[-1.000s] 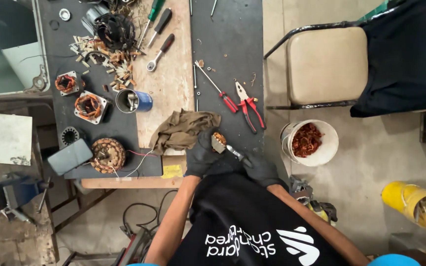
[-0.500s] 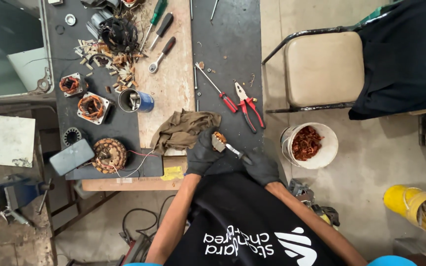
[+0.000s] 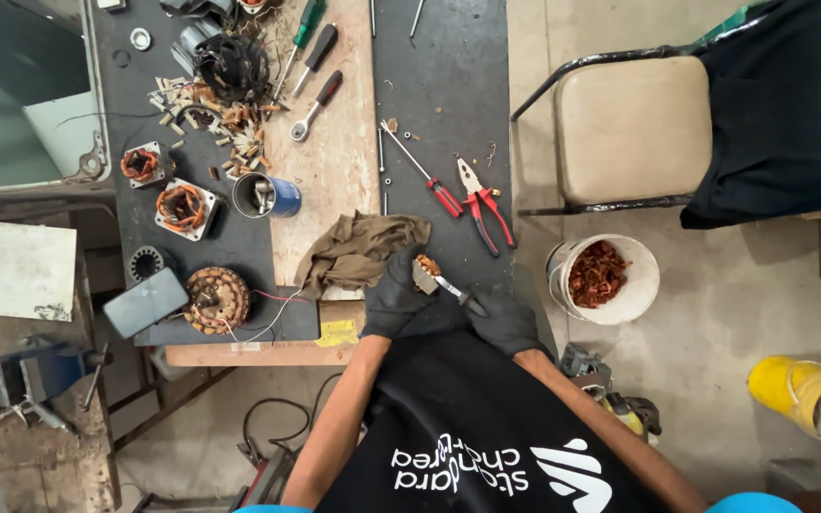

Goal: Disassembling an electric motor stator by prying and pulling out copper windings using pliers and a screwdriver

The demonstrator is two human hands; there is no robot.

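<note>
Workbench (image 3: 334, 171) cluttered: stators, rag (image 3: 358, 252), pliers. Left hand (image 3: 396, 299), gloved, fingers clamped on small stator (image 3: 425, 271) at bench edge. Right hand (image 3: 501, 323) grips tool (image 3: 453, 288) against it. Stator likely heavy, rigid; hold by steel body, not windings.

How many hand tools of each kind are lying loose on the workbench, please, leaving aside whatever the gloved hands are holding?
Pliers with red handles: 1
Red-handled screwdriver: 1
Green-handled screwdriver: 1
Black-handled screwdriver: 1
Ratchet wrench with black grip: 1
Total: 5 tools clearly visible; two thin shafts at the top edge are cut off and not counted.
</note>
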